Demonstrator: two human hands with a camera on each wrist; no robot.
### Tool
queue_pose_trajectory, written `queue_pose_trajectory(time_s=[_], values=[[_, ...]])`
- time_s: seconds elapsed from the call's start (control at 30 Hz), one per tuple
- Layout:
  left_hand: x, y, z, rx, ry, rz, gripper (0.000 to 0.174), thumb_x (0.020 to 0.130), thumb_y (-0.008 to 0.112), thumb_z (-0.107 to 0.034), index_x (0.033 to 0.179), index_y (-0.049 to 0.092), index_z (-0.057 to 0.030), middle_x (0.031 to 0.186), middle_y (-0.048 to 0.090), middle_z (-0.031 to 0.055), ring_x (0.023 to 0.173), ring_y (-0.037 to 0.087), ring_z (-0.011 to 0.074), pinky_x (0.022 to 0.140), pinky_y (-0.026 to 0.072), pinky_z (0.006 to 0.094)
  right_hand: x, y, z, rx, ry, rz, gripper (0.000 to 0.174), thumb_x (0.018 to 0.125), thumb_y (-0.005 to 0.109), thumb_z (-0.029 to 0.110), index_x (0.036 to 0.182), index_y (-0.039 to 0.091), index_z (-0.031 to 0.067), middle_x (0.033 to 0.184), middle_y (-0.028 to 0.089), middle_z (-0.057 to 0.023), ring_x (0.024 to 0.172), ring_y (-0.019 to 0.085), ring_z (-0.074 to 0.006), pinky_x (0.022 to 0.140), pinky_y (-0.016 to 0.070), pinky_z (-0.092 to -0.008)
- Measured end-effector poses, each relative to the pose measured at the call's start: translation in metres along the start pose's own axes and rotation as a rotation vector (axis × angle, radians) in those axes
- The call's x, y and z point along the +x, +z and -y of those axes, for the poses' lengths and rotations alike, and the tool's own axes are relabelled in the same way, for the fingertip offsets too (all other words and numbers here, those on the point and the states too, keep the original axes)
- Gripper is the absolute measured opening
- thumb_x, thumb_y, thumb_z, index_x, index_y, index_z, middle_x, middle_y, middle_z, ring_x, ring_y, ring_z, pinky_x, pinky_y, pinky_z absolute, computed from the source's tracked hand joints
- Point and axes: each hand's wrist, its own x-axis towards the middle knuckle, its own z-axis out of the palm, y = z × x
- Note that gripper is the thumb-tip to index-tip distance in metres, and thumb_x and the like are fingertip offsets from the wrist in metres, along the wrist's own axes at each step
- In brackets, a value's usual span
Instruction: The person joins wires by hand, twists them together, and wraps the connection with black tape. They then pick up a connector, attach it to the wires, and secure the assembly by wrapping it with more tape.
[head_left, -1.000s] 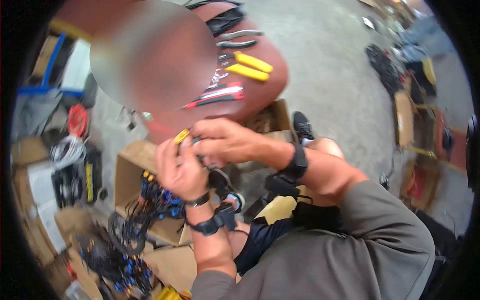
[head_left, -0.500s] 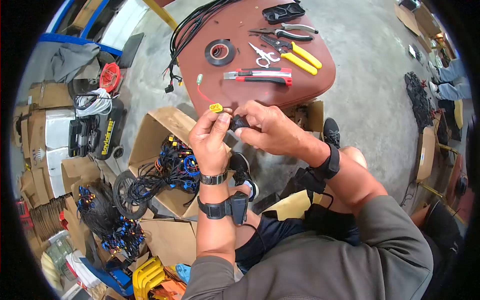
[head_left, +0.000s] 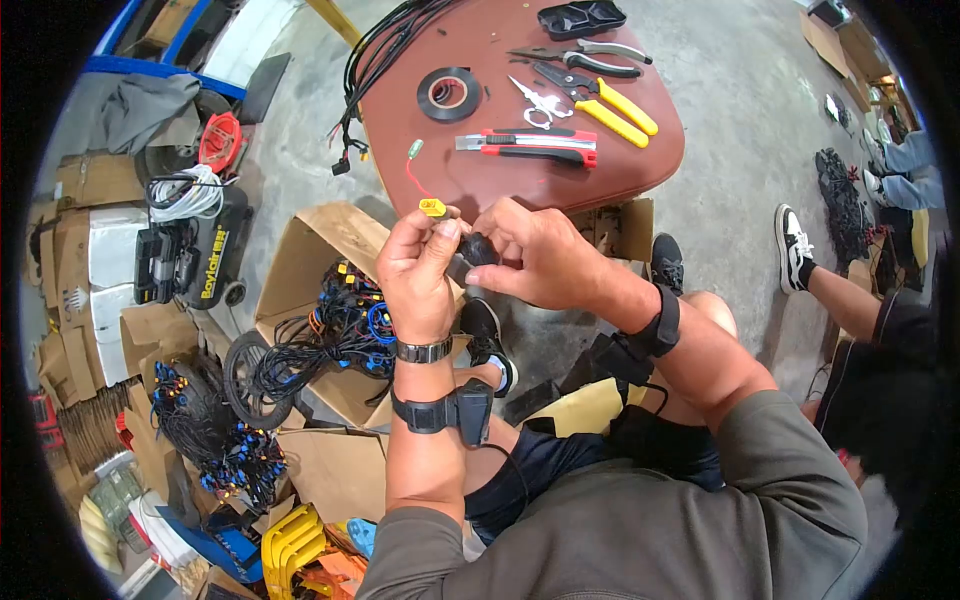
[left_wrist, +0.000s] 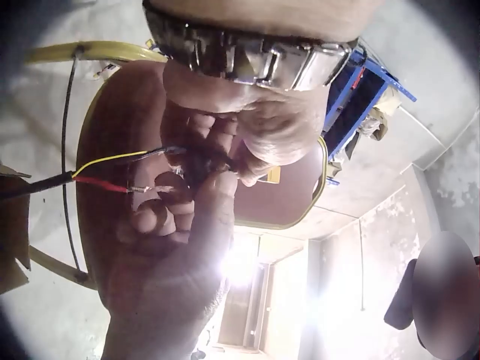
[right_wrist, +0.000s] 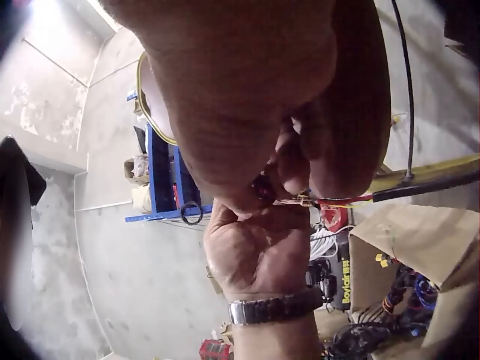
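Note:
In the head view my left hand [head_left: 418, 275] pinches a yellow plug connector [head_left: 432, 207] between thumb and fingers. A red wire [head_left: 418, 182] with a small green end runs from near it over the stool's edge. Close beside, my right hand [head_left: 535, 248] curls its fingers around a small black piece [head_left: 478, 250], whose kind I cannot tell. In the left wrist view, a black cable [left_wrist: 37, 185] splits into a yellow wire [left_wrist: 101, 160] and a red wire [left_wrist: 101, 182] with a bare end; the yellow one leads into a dark sleeve between the hands.
On the reddish-brown padded top [head_left: 420, 50] lie black tape [head_left: 448, 94], a utility knife [head_left: 530, 145], small scissors [head_left: 540, 105], yellow-handled wire strippers [head_left: 615, 115] and pliers [head_left: 590, 60]. A carton of wire harnesses [head_left: 345, 320] stands below left. Another person's leg [head_left: 840, 300] extends in from the right.
The head view has sharpened and swung, showing more of the padded top. Another person's leg and shoe have come in at right. Both hands stay together, the left still holding the yellow connector.

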Motion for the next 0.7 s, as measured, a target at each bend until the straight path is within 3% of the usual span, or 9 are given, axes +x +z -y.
queue_pose_trajectory(time_s=[0.1, 0.2, 0.33, 0.4, 0.53, 0.57, 0.6, 0.67, 0.7], values=[[0.004, -0.002, 0.003, -0.056, -0.055, -0.009, 0.014, 0.093, 0.064, -0.003, 0.106, 0.065, 0.0021, 0.096, 0.068, 0.0077, 0.084, 0.064, 0.0134, 0.075, 0.0515, 0.0254, 0.000, 0.003, -0.005, -0.095, -0.050, 0.010, 0.043, 0.072, 0.084, 0.010, 0.104, 0.056, 0.0005, 0.066, 0.056, -0.0047, 0.055, 0.056, -0.0145, 0.054, 0.0464, -0.0289], [0.007, -0.002, 0.001, -0.027, -0.098, -0.029, 0.015, 0.093, 0.064, -0.004, 0.106, 0.065, 0.0039, 0.094, 0.067, 0.0078, 0.082, 0.063, 0.0139, 0.075, 0.0503, 0.0253, 0.001, 0.005, -0.004, -0.099, -0.004, 0.024, 0.040, 0.073, 0.081, 0.018, 0.098, 0.055, 0.0021, 0.068, 0.060, -0.0122, 0.064, 0.066, -0.0326, 0.056, 0.0499, -0.0399], [0.010, 0.000, 0.006, 0.136, -0.065, -0.084, 0.016, 0.092, 0.064, -0.003, 0.106, 0.065, 0.0053, 0.092, 0.066, 0.0067, 0.081, 0.061, 0.0139, 0.074, 0.0487, 0.0259, 0.003, 0.004, -0.008, -0.030, 0.014, 0.041, 0.043, 0.073, 0.081, 0.021, 0.104, 0.057, 0.0032, 0.077, 0.062, -0.0149, 0.069, 0.066, -0.0355, 0.060, 0.0520, -0.0417], [0.010, -0.001, 0.006, 0.224, -0.042, -0.077, 0.016, 0.091, 0.066, -0.003, 0.105, 0.065, 0.0056, 0.092, 0.065, 0.0053, 0.082, 0.060, 0.0132, 0.075, 0.0483, 0.0266, 0.004, 0.005, -0.016, -0.094, -0.097, 0.046, 0.042, 0.076, 0.079, 0.022, 0.107, 0.057, 0.0029, 0.084, 0.061, -0.0174, 0.075, 0.064, -0.0387, 0.064, 0.0511, -0.0448], [0.010, -0.004, 0.003, 0.501, 0.048, -0.061, 0.013, 0.091, 0.066, -0.005, 0.102, 0.066, 0.0035, 0.094, 0.064, 0.0029, 0.085, 0.058, 0.0103, 0.077, 0.0474, 0.0256, 0.008, -0.002, -0.005, 0.031, -0.050, 0.071, 0.041, 0.078, 0.075, 0.018, 0.108, 0.051, 0.0023, 0.081, 0.058, -0.0192, 0.075, 0.061, -0.0434, 0.062, 0.0485, -0.0457], [0.010, 0.005, -0.001, 0.476, 0.074, -0.071, 0.010, 0.091, 0.066, -0.003, 0.099, 0.065, 0.0025, 0.091, 0.061, 0.0004, 0.084, 0.055, 0.0091, 0.076, 0.0456, 0.0245, 0.006, 0.001, -0.013, 0.025, -0.049, 0.088, 0.043, 0.079, 0.075, 0.017, 0.111, 0.052, 0.0023, 0.079, 0.057, -0.0192, 0.073, 0.061, -0.0418, 0.061, 0.0476, -0.0458], [0.010, 0.011, -0.003, 0.456, 0.097, -0.087, 0.007, 0.090, 0.067, -0.001, 0.096, 0.063, 0.0015, 0.089, 0.058, -0.0020, 0.082, 0.052, 0.0079, 0.074, 0.0439, 0.0235, 0.004, 0.003, -0.018, 0.064, 0.030, 0.111, 0.042, 0.080, 0.074, 0.015, 0.113, 0.052, 0.0015, 0.076, 0.055, -0.0169, 0.067, 0.059, -0.0337, 0.061, 0.0464, -0.0422], [0.014, -0.003, 0.009, 0.345, 0.100, -0.052, 0.011, 0.092, 0.065, -0.004, 0.102, 0.065, 0.0021, 0.095, 0.063, 0.0011, 0.086, 0.057, 0.0097, 0.079, 0.0469, 0.0254, 0.003, 0.000, -0.010, 0.141, 0.047, 0.062, 0.032, 0.084, 0.074, 0.011, 0.106, 0.053, 0.0004, 0.074, 0.051, -0.0064, 0.067, 0.049, -0.0150, 0.061, 0.0437, -0.0329], [0.016, -0.004, 0.005, 0.358, 0.106, -0.004, 0.013, 0.090, 0.066, -0.001, 0.103, 0.065, 0.0017, 0.095, 0.063, 0.0008, 0.088, 0.057, 0.0097, 0.079, 0.0470, 0.0258, 0.003, 0.001, -0.010, 0.189, 0.083, 0.076, 0.032, 0.086, 0.072, 0.011, 0.110, 0.054, 0.0007, 0.077, 0.051, -0.0045, 0.071, 0.048, -0.0124, 0.063, 0.0438, -0.0314]])
